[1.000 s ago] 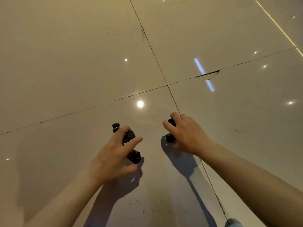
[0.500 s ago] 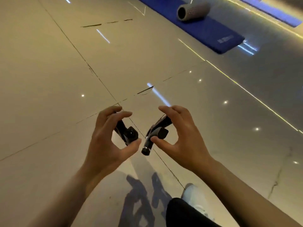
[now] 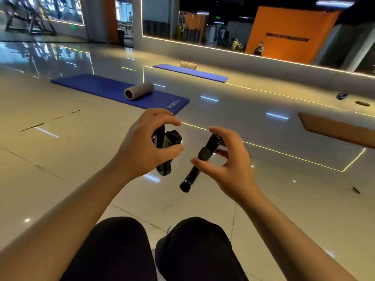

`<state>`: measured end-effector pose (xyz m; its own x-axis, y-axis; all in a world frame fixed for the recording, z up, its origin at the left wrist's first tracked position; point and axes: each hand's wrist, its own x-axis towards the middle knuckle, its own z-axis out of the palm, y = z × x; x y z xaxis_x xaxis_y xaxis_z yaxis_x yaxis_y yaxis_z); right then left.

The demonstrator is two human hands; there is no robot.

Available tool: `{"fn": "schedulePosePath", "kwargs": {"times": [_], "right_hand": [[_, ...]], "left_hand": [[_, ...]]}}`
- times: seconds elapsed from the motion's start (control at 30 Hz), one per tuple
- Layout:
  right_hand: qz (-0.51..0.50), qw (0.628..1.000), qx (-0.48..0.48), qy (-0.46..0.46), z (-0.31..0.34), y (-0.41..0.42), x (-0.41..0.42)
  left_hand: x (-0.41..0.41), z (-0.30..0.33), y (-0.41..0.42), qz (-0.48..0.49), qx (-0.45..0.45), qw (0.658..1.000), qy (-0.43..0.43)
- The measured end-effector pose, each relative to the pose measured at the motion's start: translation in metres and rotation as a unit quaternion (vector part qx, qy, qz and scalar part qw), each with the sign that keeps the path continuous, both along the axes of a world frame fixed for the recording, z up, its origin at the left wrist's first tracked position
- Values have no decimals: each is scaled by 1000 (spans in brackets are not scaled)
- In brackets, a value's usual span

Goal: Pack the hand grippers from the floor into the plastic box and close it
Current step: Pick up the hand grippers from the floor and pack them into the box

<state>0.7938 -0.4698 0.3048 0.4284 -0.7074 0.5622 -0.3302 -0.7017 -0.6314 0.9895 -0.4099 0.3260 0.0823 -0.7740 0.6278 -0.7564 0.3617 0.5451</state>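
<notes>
You've got one hand gripper in each hand, both lifted clear of the floor (image 3: 60, 159) and held in front of your knees (image 3: 192, 240). Your left hand (image 3: 142, 147) has its fingers and thumb curled round the left hand gripper (image 3: 165, 151); your right hand (image 3: 227, 165) pinches the right hand gripper (image 3: 199, 165) between thumb and fingertips, one handle hanging down toward you. My read: holding them up and apart like this keeps the handles from knocking together and leaves both ready to carry over to the box in one go.

Look: both are black, with two straight handles meeting at a bulkier block near the top. The right one's lower handle ends in a round cap. The left one is mostly hidden by your fingers.

The plastic box isn't in view, so I can't tell where it sits or whether it's open. Farther out lie a blue mat (image 3: 97, 86) with a grey foam roller (image 3: 139, 91) on it.
</notes>
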Motion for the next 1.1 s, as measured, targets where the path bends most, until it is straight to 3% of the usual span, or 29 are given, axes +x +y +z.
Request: {"fn": "schedulePosePath", "kwargs": {"times": [0.33,0.6,0.77,0.93,1.1], "right_hand": [[-230,972,-24,-52,38,102,-229],[-408,901,3,-143,10,222,-357],[-507,845,39,-168,-30,277,-403],[-587,789,67,-169,-75,308,-416],[-620,761,123,-146,-107,311,-425]], "left_hand": [[-225,19,15,-209,-13,977,38],[-384,12,83,-384,14,923,23],[-440,-2,107,-423,14,906,-18],[-458,-61,112,-430,118,895,10],[-484,-92,112,-407,164,899,-3]]}}
